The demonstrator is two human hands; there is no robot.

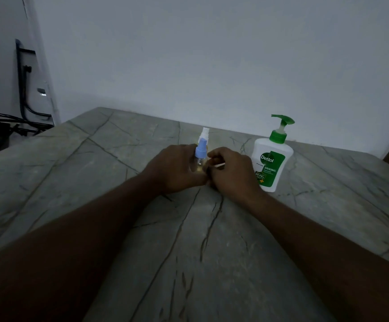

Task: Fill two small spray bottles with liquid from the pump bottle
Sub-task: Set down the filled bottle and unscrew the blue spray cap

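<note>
1. Your table (212, 240) gives a flat, steady base.
2. The pump bottle (271, 163) stands upright at the right, just beside your right hand (230, 173), within easy reach.
3. Your left hand (175, 168) grips the blue-capped spray bottle (200, 152) upright, which steadies it. Your right fingers curl beside it, but in this dim light I cannot tell what they hold.
4. The 2nd spray bottle (204, 133), white-capped, waits just beyond.

Gripped upright in left hand (177, 168), mid-table: blue-capped spray bottle (200, 152), clear body. Just behind it, upright, mostly hidden: white-capped spray bottle (204, 134). To the right, standing apart: pump bottle (273, 159), white, green pump, green label.
</note>
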